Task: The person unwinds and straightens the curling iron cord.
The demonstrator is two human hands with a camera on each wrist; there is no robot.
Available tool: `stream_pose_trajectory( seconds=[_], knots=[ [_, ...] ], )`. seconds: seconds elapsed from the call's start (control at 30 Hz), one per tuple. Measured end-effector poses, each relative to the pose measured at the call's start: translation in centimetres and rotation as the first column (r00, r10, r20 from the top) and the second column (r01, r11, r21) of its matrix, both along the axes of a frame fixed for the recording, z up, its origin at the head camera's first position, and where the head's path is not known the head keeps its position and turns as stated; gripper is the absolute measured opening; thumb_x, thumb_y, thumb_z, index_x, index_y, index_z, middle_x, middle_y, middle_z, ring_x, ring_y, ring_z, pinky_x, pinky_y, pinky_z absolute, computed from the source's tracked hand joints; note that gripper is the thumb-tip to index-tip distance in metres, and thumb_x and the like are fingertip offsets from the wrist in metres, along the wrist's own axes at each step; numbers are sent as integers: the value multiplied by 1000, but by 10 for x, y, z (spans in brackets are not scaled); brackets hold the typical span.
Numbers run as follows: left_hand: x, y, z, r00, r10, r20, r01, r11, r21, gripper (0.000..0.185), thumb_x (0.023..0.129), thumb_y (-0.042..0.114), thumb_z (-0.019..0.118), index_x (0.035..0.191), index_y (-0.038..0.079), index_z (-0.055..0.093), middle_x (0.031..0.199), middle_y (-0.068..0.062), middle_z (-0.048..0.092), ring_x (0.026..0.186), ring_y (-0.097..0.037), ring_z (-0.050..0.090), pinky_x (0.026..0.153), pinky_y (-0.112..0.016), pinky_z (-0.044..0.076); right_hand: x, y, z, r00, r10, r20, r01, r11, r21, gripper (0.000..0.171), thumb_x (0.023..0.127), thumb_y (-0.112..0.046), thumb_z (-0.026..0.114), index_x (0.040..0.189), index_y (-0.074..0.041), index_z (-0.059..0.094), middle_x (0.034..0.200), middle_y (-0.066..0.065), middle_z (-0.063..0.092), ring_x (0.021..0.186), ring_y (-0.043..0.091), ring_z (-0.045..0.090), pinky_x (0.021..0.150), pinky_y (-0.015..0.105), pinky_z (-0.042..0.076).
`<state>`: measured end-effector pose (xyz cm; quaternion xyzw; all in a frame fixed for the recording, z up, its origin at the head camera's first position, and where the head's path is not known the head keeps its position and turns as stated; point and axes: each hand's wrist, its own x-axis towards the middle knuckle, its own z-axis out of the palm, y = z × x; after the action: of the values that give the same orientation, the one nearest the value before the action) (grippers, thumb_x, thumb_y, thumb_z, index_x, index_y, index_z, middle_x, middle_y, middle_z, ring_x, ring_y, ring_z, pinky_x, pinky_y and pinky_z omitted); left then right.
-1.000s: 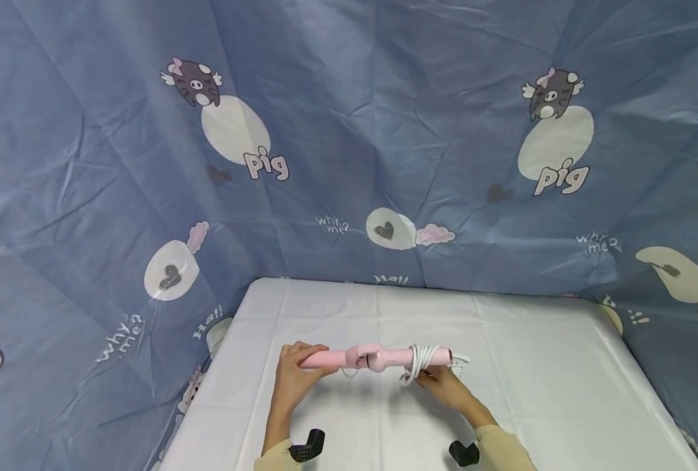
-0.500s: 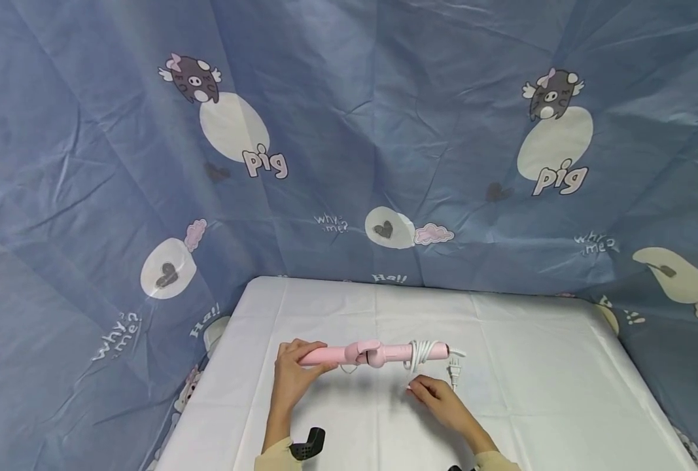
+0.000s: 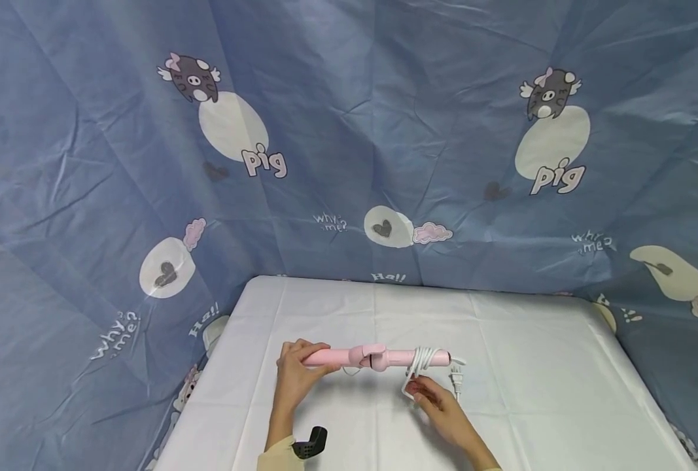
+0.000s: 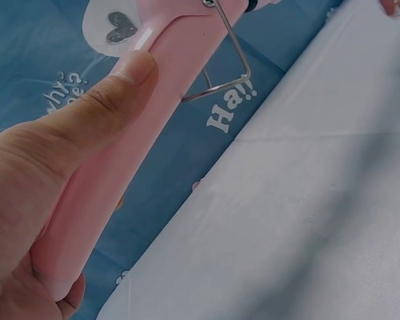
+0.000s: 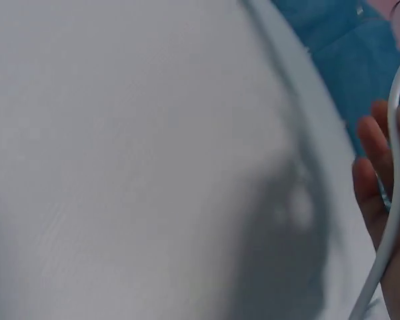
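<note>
A pink curling iron [image 3: 378, 357] is held level above the white table, several turns of its white cord [image 3: 424, 358] wound round the right end. My left hand [image 3: 297, 376] grips the iron's left end, with the thumb [image 4: 120, 87] laid along the pink surface in the left wrist view. A loop of cord hangs below the windings to my right hand [image 3: 443, 412]. In the right wrist view the cord [image 5: 395, 167] crosses that hand, whose fingers [image 5: 373, 147] are loosely extended. A wire stand [image 4: 233, 73] sticks out from the iron.
A white plug [image 3: 456, 378] hangs below the iron's right end, beside my right hand. The table [image 3: 537, 366] has a white cover. Blue printed fabric [image 3: 301, 131] rises behind it and along both sides.
My right hand has come from under the windings down towards me, then slightly back up, its fingers loosening at the cord. The plug has dropped to hang. My left hand keeps its grip.
</note>
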<state>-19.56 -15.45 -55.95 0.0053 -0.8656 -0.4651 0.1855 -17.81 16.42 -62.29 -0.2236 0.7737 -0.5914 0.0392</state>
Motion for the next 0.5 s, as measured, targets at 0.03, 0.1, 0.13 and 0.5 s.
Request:
stream_pose_trajectory(
  seconds=[0.03,0.1,0.13,0.5],
  knots=[
    [0,0,1,1000,0,2,0,1000,0,41,52,49,88,88,34,73,82,15,60,87,-6,41,81,-37,26,1,-1,3,1000,-20,-24,20,1000,-13,31,97,-12,51,127,-3,53,114,13,66,103,9,63,87,24,48],
    [0,-1,1,1000,2,14,-2,1000,7,41,53,48,88,88,35,73,82,16,60,87,-7,41,81,-36,27,3,-4,10,996,-46,-72,43,998,-44,30,96,-8,51,126,-2,53,114,14,66,105,6,62,90,23,47],
    [0,-1,1,1000,3,21,-3,1000,12,40,53,48,88,88,35,73,82,16,60,87,-6,41,80,-36,28,4,-5,14,995,-55,-78,50,997,-65,30,96,-6,51,125,-2,53,114,16,66,105,6,62,90,22,47],
    [-1,-1,0,999,34,20,-34,999,24,42,53,47,88,90,33,74,83,14,61,88,-6,40,82,-36,26,14,-15,40,999,-53,-11,49,974,-220,26,101,-9,41,117,7,53,109,29,63,104,18,65,90,23,48]
  ],
)
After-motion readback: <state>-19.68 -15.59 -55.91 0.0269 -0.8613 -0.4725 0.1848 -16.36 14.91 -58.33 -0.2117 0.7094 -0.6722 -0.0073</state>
